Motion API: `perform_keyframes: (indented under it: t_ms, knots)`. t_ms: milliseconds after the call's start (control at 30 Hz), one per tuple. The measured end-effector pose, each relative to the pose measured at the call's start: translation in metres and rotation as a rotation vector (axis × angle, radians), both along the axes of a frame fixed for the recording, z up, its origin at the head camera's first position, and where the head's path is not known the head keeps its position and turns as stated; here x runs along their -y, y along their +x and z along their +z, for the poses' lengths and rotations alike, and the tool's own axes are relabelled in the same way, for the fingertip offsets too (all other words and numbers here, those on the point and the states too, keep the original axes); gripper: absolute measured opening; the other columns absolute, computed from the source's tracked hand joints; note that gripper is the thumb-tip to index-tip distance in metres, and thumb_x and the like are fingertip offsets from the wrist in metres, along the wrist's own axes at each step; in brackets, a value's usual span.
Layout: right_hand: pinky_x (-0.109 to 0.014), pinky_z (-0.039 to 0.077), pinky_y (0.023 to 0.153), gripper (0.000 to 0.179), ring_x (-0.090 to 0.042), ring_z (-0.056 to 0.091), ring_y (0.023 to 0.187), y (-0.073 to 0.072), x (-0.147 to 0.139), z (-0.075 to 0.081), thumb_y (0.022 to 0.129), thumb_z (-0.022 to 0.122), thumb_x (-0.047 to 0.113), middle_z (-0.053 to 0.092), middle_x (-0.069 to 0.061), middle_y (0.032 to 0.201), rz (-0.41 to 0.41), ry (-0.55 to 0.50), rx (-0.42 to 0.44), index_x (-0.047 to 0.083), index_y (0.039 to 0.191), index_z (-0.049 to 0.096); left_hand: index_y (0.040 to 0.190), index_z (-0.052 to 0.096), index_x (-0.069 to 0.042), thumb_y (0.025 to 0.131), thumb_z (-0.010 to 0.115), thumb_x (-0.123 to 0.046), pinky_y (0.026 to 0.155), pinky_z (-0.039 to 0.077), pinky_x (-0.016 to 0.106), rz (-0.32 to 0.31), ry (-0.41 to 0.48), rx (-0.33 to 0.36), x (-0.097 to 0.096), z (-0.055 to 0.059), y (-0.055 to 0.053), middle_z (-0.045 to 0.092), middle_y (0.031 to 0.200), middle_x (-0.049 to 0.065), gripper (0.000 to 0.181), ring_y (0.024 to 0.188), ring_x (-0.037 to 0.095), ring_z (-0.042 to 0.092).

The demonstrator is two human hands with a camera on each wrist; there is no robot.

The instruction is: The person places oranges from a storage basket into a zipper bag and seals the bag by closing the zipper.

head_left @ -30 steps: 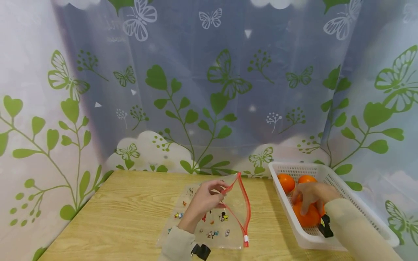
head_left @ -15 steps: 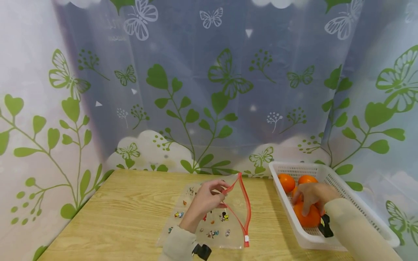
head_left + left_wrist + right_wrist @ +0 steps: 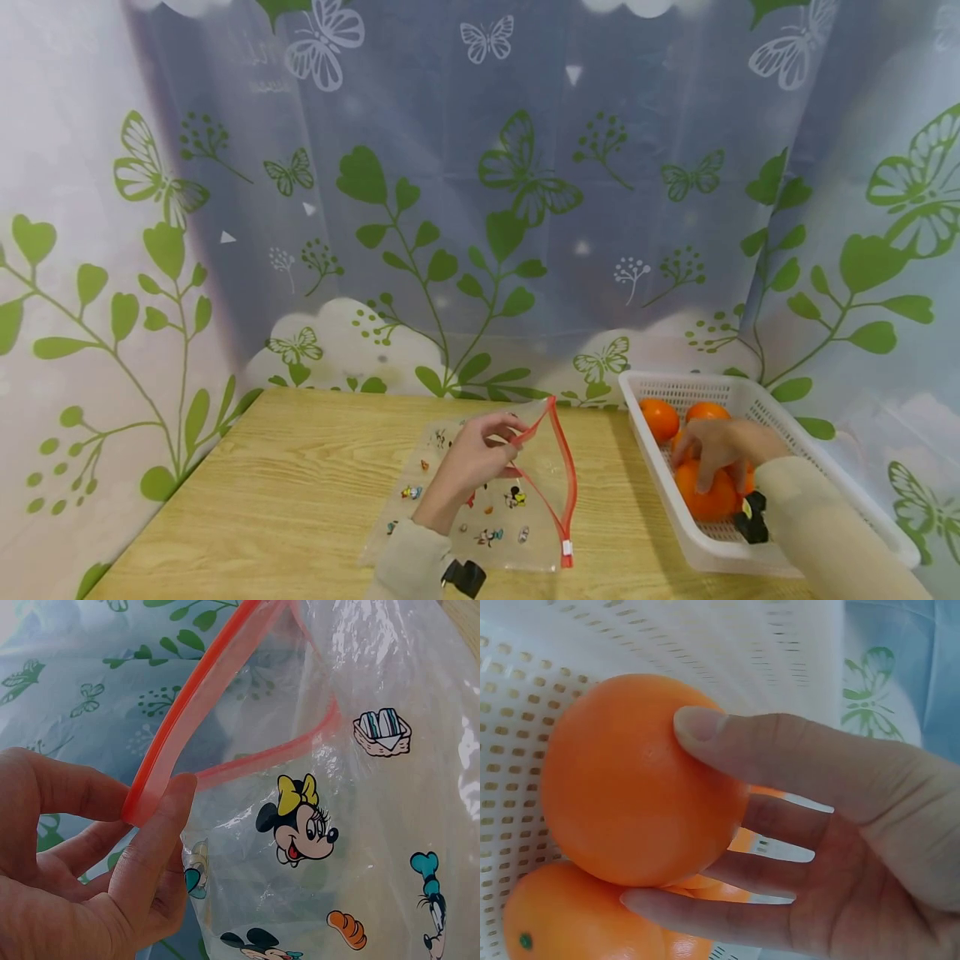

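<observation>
My left hand [image 3: 476,454] pinches one red zip edge [image 3: 154,769] of a clear zip bag [image 3: 491,512] between thumb and fingers. The bag is printed with cartoon figures, lies on the table, and its mouth gapes to the right. A white slider [image 3: 567,548] sits at the near end of the zip. Inside a white basket, my right hand [image 3: 723,442] grips an orange [image 3: 637,787]. Its thumb presses one side, and its fingers reach round the other, partly hidden behind the fruit. Against this fruit lies another orange [image 3: 570,922] with a green stem spot.
The white perforated basket [image 3: 663,500] stands at the right of the wooden table [image 3: 262,492]. More oranges [image 3: 659,420] lie at its far left end. A curtain [image 3: 450,208] with butterflies and leaves hangs behind the table and along both sides.
Very little differs. The right hand shifts slightly on the orange, while the left hand and the bag stay in place.
</observation>
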State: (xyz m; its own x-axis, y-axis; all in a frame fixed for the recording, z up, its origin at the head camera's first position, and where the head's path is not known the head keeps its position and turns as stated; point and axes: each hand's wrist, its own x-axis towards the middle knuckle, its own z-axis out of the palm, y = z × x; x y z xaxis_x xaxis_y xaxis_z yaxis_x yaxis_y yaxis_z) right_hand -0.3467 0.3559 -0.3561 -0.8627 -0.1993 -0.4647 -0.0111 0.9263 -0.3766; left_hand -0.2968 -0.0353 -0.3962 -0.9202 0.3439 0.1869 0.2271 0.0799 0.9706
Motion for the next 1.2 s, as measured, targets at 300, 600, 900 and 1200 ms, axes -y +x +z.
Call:
perform_keyframes:
  t_ms: [300,600,900,1200]
  knots:
    - [-0.047,0.065,0.07,0.047,-0.04,0.06,0.115,0.002,-0.007,0.014,0.079,0.079,-0.003,0.054,-0.029,0.138,0.014,-0.096,-0.007,0.007,0.123,0.069,0.126,0.069,-0.005,0.098,0.056,0.002,0.078,0.067,0.044,-0.002,-0.001,-0.005,-0.001,-0.001,-0.001,0.065,0.113,0.019,0.031,0.081,0.015,0.064]
    - [-0.049,0.065,0.077,0.049,-0.049,0.054,0.125,0.008,-0.01,0.029,0.084,0.08,0.001,0.036,-0.036,0.152,0.017,-0.133,-0.013,0.006,0.131,0.067,0.126,0.069,-0.005,0.098,0.057,0.001,0.079,0.066,0.046,-0.003,0.003,-0.001,-0.001,-0.001,0.0,0.066,0.113,0.019,0.031,0.081,0.016,0.064]
    - [-0.046,0.066,0.074,0.05,-0.036,0.06,0.117,0.009,-0.016,0.034,0.084,0.081,0.004,0.04,-0.034,0.153,0.033,-0.156,-0.037,0.007,0.132,0.069,0.126,0.069,-0.005,0.098,0.058,0.0,0.076,0.067,0.039,0.0,-0.005,0.003,-0.001,0.0,0.0,0.066,0.114,0.018,0.031,0.082,0.015,0.066]
    - [-0.043,0.066,0.07,0.051,-0.028,0.062,0.108,0.013,-0.012,0.041,0.081,0.084,0.004,0.054,-0.03,0.141,0.043,-0.153,-0.078,0.007,0.13,0.069,0.126,0.069,-0.005,0.098,0.058,0.001,0.079,0.067,0.045,0.001,-0.006,0.001,-0.001,-0.001,-0.001,0.066,0.113,0.019,0.031,0.081,0.015,0.065]
